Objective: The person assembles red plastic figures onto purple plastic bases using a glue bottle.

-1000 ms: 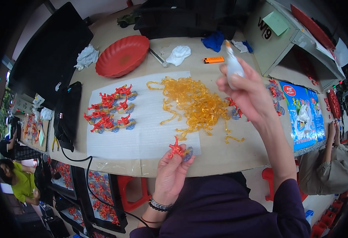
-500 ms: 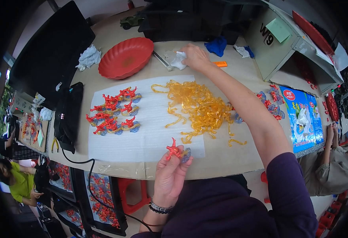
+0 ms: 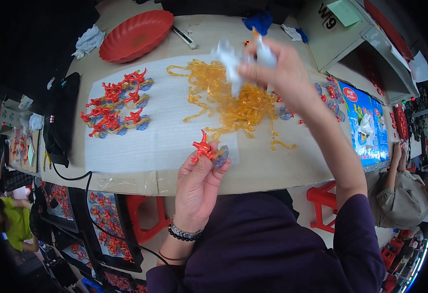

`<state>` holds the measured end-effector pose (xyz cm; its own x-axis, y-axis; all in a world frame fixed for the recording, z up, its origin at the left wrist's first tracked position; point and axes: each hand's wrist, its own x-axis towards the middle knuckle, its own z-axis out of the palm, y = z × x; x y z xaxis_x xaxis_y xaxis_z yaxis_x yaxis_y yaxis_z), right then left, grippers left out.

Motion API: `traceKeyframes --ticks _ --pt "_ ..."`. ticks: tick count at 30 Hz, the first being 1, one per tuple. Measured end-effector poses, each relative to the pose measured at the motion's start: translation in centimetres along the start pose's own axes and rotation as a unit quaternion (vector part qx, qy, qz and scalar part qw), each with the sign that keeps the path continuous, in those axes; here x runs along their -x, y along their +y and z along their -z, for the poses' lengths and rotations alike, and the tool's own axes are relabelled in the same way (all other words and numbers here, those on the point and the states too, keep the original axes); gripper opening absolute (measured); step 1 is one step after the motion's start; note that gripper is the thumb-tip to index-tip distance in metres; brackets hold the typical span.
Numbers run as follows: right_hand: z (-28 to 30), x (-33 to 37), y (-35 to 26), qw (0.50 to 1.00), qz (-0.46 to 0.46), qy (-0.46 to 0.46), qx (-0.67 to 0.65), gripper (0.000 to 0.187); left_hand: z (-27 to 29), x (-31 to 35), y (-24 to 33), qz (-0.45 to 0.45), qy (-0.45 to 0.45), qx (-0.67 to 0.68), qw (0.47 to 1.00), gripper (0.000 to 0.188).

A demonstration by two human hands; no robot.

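My left hand (image 3: 197, 188) is closed near the table's front edge, pinching a small red figurine (image 3: 203, 148) between thumb and fingers. A clear bluish base (image 3: 221, 156) and a bit of yellow sit beside the figurine in the same grip. Over the yellow pile, my right hand (image 3: 282, 68) is raised and closed on a small white bottle (image 3: 265, 52) with an orange-looking tip. A blurred white cloth or tissue (image 3: 229, 63) hangs by its fingers. Below lies a heap of translucent amber curly plastic pieces (image 3: 243, 110) on a white foam sheet (image 3: 170, 146).
Rows of red figurines on bluish bases (image 3: 119, 105) stand on the sheet's left. A red scalloped bowl (image 3: 136, 36) is behind them. More figurines lie right of the heap, near a blue printed sheet (image 3: 365, 124). Trays of figurines (image 3: 111, 224) and red stools (image 3: 321, 205) are below.
My right hand has lifted from the back of the table toward me, carrying the white bottle and cloth. My left hand still holds the figurine. The view has shifted.
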<state>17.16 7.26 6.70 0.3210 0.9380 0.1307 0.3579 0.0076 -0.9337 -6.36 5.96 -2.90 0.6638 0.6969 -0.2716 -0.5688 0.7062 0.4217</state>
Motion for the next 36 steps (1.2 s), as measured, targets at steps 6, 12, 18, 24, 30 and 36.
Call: traceKeyframes --ticks 6,12,18,24,30,36 --pt "-2.8 6.2 0.2 0.991 0.080 -0.111 0.013 0.022 -0.9 0.0 -1.0 0.037 -0.017 -0.036 0.999 0.034" --pt "-3.5 6.4 0.3 0.976 0.117 -0.162 0.083 0.026 -1.0 0.0 -1.8 0.010 -0.008 -0.023 1.000 0.032" --pt "-3.3 6.3 0.5 0.969 0.131 -0.182 0.108 0.025 -0.4 -0.1 -1.8 0.051 -0.035 -0.032 0.998 0.034" --pt "-2.7 6.1 0.0 0.964 0.126 -0.212 0.097 0.021 -0.8 0.1 -1.9 0.057 -0.020 -0.030 0.998 0.032" --pt "-1.2 5.7 -0.1 0.965 0.148 -0.186 0.114 0.019 -1.4 0.6 -1.5 0.050 -0.047 -0.028 0.997 0.026" --pt "0.5 3.4 -0.8 0.998 0.062 -0.012 -0.001 0.024 0.3 0.4 -1.8 0.083 -0.052 0.012 0.995 0.022"
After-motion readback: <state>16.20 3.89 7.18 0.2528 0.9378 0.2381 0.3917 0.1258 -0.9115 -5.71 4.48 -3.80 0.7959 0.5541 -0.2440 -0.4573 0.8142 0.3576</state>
